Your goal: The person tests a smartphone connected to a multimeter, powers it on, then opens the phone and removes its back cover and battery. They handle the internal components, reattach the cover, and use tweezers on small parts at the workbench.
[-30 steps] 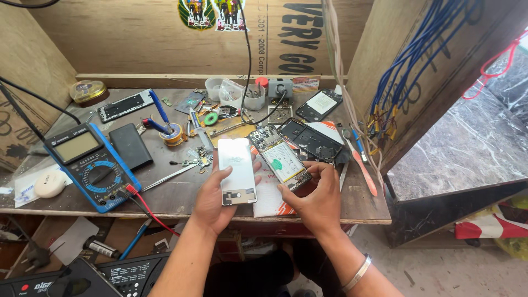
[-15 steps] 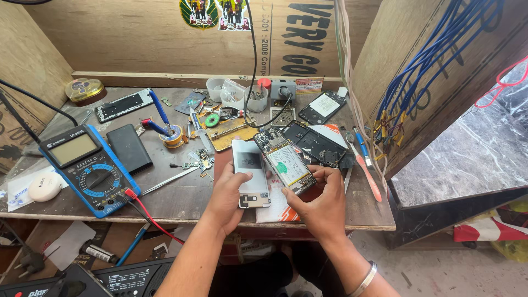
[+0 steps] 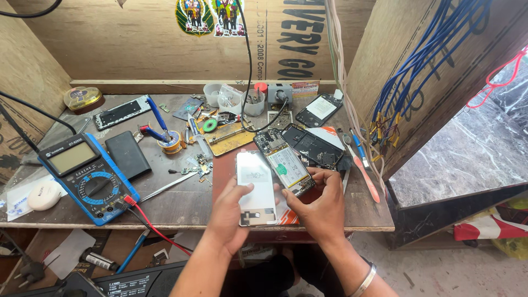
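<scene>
Since the earlier frame, both hands have drawn nearer. The left hand point(image 3: 228, 212) grips a white back cover point(image 3: 256, 188); just beside it, the right hand point(image 3: 322, 206) grips the opened phone body point(image 3: 284, 163) above the table point(image 3: 181, 201). Judged: parts being separated; careful handling is needed.

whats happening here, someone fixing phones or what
A person sits at a cluttered wooden workbench with a phone taken apart. The left hand holds a silver back cover, and the right hand holds the opened phone body, its battery and circuit board exposed. The two parts sit side by side, separated. A blue multimeter, tweezers and other opened phones lie around them.
</scene>
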The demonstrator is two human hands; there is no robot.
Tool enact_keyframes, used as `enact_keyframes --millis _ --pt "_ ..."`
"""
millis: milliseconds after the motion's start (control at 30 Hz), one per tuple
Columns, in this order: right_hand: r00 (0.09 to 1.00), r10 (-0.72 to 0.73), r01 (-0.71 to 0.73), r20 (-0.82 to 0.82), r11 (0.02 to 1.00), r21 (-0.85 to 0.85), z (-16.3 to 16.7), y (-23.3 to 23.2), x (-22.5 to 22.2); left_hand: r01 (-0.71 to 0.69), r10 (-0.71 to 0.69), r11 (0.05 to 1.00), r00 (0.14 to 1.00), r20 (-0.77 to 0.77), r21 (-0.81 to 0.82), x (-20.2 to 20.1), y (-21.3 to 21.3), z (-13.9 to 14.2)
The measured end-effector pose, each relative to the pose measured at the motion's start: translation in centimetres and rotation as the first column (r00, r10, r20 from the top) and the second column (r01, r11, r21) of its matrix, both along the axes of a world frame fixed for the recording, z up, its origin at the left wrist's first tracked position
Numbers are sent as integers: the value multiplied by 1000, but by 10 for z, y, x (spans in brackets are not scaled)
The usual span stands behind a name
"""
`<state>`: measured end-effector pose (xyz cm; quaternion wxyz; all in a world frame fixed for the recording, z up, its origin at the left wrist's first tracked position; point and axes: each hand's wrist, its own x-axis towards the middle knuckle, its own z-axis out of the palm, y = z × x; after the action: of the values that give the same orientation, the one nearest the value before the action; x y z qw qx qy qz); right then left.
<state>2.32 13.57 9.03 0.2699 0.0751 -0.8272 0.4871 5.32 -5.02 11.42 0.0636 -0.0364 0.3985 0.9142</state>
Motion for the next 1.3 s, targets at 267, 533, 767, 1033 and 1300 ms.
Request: enact_keyframes --millis 267,533,767,1033,1300 --pt "998 50 -40 46 982 -184 0 4 -4 20 -16 991 999 -31 134 20 13 8" --pt "1000 -3 6 18 986 -167 -5 10 -4 -10 11 997 1000 -12 81 16 34 4" --pt "1000 -6 0 -24 974 -226 -7 12 -5 -46 63 977 995 -75 209 9 61 0" --pt "1000 -2 -1 -12 976 -219 -7 14 -3 -123 129 991 982 -135 50 12 57 8" --pt "1000 1 -2 -4 976 -219 -7 14 -2 -154 144 987 977 -156 -55 7 18 21"
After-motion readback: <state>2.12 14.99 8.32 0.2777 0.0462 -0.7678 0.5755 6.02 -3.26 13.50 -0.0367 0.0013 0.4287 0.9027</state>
